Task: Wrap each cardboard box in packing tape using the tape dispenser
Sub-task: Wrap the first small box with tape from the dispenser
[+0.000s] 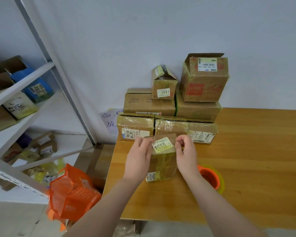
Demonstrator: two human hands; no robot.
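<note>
On table [246,151], left grip [140,155] and right grip [185,151] clasping box [162,162] (5334), stacked boxes [149,105] behind, tape dispenser [210,177] beside.

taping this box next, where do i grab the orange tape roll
From above, once the right hand leaves the box: the tape roll lies on the table with its orange core opening upward, so pinching through that hole and over the yellowish rim should hold. Its left edge hides behind the forearm.

box [162,161]: brown, yellow label | tape roll [210,178]: orange | table [246,159]: wood-grain | bag [73,190]: orange
</note>
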